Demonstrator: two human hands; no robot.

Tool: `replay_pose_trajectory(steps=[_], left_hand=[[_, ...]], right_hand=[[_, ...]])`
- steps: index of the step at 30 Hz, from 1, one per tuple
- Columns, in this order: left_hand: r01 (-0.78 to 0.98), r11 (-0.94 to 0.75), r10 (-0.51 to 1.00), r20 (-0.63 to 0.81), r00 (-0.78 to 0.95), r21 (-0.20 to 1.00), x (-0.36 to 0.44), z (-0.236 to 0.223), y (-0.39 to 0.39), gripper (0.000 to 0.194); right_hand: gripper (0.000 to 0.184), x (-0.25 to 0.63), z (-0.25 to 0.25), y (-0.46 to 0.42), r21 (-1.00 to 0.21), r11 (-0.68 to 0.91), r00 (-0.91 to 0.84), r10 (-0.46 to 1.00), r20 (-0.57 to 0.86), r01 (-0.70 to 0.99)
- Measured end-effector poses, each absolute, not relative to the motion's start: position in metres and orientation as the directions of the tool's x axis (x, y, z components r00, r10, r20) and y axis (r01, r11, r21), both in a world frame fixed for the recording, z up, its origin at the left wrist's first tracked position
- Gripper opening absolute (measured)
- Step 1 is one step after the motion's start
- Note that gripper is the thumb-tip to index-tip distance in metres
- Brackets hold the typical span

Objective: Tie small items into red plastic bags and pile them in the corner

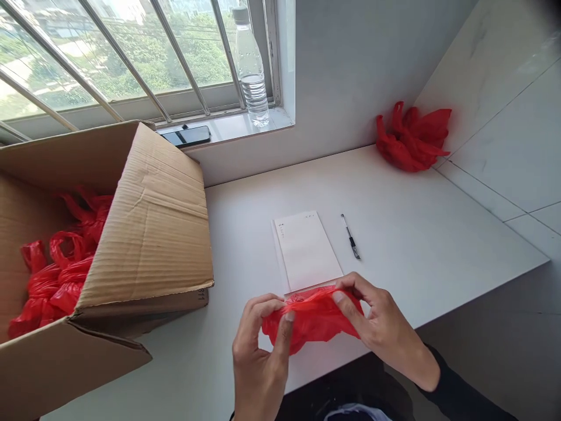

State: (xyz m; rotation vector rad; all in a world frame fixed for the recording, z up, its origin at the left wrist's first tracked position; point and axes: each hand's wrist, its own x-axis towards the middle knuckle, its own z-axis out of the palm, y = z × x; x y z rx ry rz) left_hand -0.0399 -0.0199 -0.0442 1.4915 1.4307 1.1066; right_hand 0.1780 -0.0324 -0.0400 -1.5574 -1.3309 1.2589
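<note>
A red plastic bag [318, 321] is stretched between my two hands above the front edge of the white table. My left hand [263, 345] pinches its left end between thumb and fingers. At the other end, my right hand [372, 310] grips the bag with its thumb on the near side. The bag looks thin and crumpled, and what it contains, if anything, cannot be seen. Just beyond it lies a white notepad [307, 248] with a few small marks near its top. To the pad's right rests a black and clear pen [350, 237].
An open cardboard box [158, 222] on the left holds several knotted red bags [61, 280]. Another red bag [409, 140] sits in the far right corner of the table [416, 234]. A water bottle [253, 76] and a phone [188, 136] are on the windowsill.
</note>
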Motion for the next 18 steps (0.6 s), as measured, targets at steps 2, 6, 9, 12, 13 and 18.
replay_pose_trajectory(steps=[2, 6, 9, 12, 13, 18], left_hand=[[0.272, -0.027, 0.986, 0.071, -0.152, 0.962, -0.044, -0.044, -0.02, 0.005], [0.352, -0.017, 0.936, 0.138, -0.322, 0.936, -0.051, -0.041, -0.023, 0.011], [0.316, 0.056, 0.946, 0.052, -0.321, 0.947, -0.049, -0.036, -0.027, 0.022], [0.27, 0.15, 0.961, -0.076, -0.266, 0.951, -0.042, -0.029, -0.027, 0.034], [0.257, 0.178, 0.959, -0.109, -0.26, 0.95, -0.039, -0.026, -0.027, 0.036], [0.064, 0.225, 0.943, -0.2, -0.265, 0.972, -0.037, -0.009, -0.029, 0.038]], right_hand=[[0.033, 0.182, -0.038, -0.033, -0.944, -0.24, 0.109, 0.969, -0.22, 0.228], [0.032, 0.191, -0.035, -0.035, -0.954, -0.278, 0.222, 0.943, -0.249, 0.109], [0.029, 0.191, -0.034, -0.037, -0.968, -0.227, 0.234, 0.952, -0.198, 0.105], [0.028, 0.185, -0.03, -0.043, -0.963, -0.226, 0.186, 0.963, -0.197, 0.15], [0.027, 0.184, -0.028, -0.046, -0.96, -0.218, 0.17, 0.967, -0.189, 0.176], [0.019, 0.184, -0.018, -0.056, -0.962, -0.079, 0.239, 0.971, -0.015, 0.261]])
